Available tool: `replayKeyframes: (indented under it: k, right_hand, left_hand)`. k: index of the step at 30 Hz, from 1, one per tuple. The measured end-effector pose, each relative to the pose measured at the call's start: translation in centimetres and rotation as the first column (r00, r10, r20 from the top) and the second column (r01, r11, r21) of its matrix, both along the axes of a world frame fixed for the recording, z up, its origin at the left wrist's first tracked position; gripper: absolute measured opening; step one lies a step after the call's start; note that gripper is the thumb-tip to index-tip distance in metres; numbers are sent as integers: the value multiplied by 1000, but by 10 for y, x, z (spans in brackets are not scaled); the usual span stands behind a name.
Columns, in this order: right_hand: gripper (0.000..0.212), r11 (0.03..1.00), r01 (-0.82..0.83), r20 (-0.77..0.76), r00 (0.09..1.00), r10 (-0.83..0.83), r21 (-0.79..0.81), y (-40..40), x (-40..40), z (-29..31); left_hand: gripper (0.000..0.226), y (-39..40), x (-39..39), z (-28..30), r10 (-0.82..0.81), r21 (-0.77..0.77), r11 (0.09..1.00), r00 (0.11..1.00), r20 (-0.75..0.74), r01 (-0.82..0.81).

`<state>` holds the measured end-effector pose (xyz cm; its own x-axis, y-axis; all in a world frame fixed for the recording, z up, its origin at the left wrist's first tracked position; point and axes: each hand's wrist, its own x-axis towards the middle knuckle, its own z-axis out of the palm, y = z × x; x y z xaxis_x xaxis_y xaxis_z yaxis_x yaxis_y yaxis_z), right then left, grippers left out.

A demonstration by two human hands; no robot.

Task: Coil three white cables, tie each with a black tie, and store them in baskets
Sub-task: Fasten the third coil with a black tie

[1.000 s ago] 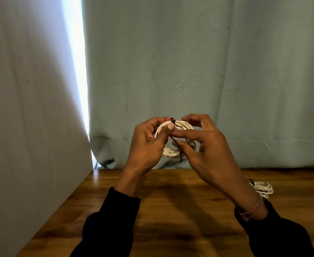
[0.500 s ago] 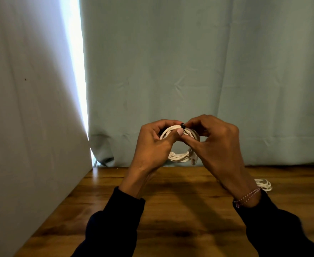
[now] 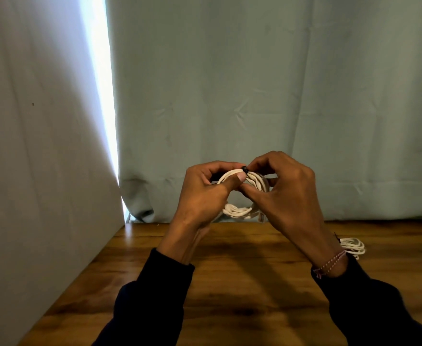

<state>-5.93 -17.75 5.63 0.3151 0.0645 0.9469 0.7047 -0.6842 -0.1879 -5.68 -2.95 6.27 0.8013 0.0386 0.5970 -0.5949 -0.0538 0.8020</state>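
I've got both hands raised together above the brown wooden table point(image 3: 230, 283), at mid-frame. My left hand point(image 3: 202, 196) curls round the coiled white cable point(image 3: 237, 211), thumb pressed on its top strands; my right hand point(image 3: 279, 188) pinches the small black tie point(image 3: 244, 169) at the top of that coil. Count: two white coils in sight, this one in the air and a second white cable coil point(image 3: 353, 247) lying on the table behind my right wrist. One tie clearly seen.
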Motion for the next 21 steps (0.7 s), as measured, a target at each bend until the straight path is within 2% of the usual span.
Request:
replayKeyframes:
  k: [4, 8, 11, 15, 21]
  right_hand:
    - [28, 991, 104, 136, 986, -92, -86, -3, 7, -6]
    - [32, 975, 173, 229, 964, -137, -143, -7, 11, -9]
    - [32, 971, 181, 260, 956, -136, -154, -8, 12, -10]
    - [31, 969, 191, 267, 953, -146, -153, -9, 11, -10]
    - [31, 971, 176, 272, 954, -129, -159, -6, 8, -12]
  left_hand:
    - [17, -2, -1, -1, 6, 47, 999, 999, 40, -7]
    - [17, 2, 2, -1, 73, 207, 974, 991, 111, -95]
    - [19, -1, -2, 0, 112, 248, 961, 992, 59, -123]
    - [29, 0, -5, 3, 242, 332, 912, 970, 39, -241]
    - [21, 8, -10, 5, 213, 460, 858, 973, 83, -227]
